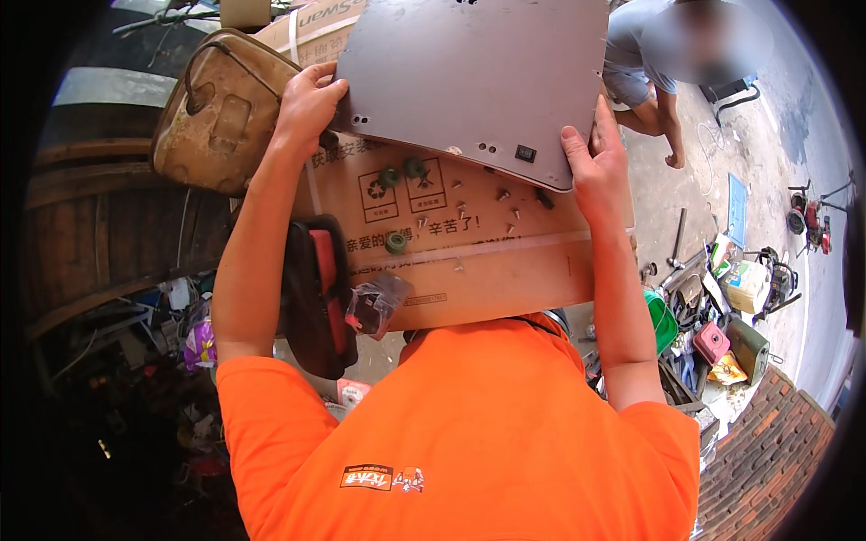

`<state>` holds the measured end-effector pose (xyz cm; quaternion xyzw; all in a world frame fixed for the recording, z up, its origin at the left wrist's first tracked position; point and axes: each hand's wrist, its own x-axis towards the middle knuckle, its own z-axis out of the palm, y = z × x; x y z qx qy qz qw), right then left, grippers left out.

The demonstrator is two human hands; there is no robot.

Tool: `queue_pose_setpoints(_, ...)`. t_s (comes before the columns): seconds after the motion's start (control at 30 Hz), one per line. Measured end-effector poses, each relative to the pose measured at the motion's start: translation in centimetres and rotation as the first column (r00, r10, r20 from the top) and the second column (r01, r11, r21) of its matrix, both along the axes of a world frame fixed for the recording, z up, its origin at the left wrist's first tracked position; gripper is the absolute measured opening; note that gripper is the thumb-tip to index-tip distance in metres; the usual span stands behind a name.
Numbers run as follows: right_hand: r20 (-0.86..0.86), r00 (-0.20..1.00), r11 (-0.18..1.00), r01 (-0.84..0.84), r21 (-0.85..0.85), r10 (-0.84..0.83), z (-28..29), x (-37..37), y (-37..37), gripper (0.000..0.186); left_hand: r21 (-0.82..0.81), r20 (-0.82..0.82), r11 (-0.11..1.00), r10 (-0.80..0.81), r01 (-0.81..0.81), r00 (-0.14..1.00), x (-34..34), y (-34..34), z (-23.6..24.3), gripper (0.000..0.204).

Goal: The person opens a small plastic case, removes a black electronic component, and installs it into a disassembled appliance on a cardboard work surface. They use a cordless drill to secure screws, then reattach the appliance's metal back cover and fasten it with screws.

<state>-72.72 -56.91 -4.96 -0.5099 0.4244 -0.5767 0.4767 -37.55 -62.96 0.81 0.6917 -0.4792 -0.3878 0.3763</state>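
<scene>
My left hand [311, 104] grips the left edge of a grey flat panel [465, 72] with small holes and a black switch-like part [525, 153] near its near edge. My right hand [594, 158] grips the panel's right edge, fingers along the side. Beneath lies a large cardboard box [541, 261], with several small screws [463, 207] and green round pieces [395, 242] on it. A clear bag [383, 300] holding dark parts rests near the box's lower left, beside a black and red case [311, 298].
A worn tan container [216, 117] stands at upper left. Another person [649, 90] is at upper right on the concrete floor [722, 171]. Tools, a green bucket [660, 320], a pink box [711, 343] and red wheeled equipment [816, 225] crowd the right; clutter fills the lower left.
</scene>
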Motion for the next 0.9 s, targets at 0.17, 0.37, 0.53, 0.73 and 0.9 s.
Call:
queue_pose_setpoints(0.17, 0.012, 1.0, 0.999, -0.016, 0.047, 0.015, 0.5, -0.1, 0.5, 0.072, -0.031, 0.019, 0.999, -0.032, 0.033, 0.999, -0.4, 0.5, -0.2, 0.049)
queue_pose_setpoints(0.37, 0.0, 0.998, 0.997, -0.064, 0.046, 0.064, 0.3, -0.9, 0.4, 0.074, -0.063, 0.034, 0.996, -0.055, 0.057, 0.998, -0.3, 0.7, -0.5, 0.054)
queue_pose_setpoints(0.53, 0.086, 0.993, 0.994, -0.086, 0.073, 0.079, 0.4, -1.0, 0.6, 0.076, -0.068, 0.05, 0.997, -0.042, 0.045, 0.998, -0.4, 1.0, -0.6, 0.055)
queue_pose_setpoints(0.73, 0.102, 0.993, 0.995, -0.07, 0.075, 0.062, 0.4, -1.0, 0.7, 0.074, -0.071, 0.012, 0.997, -0.033, 0.034, 0.999, -0.9, 1.2, -0.1, 0.054)
queue_pose_setpoints(0.9, 0.049, 0.998, 0.997, -0.044, 0.068, 0.041, 0.0, -1.1, 0.7, 0.074, -0.064, -0.032, 0.998, -0.021, 0.018, 0.999, -0.8, 1.6, -0.2, 0.053)
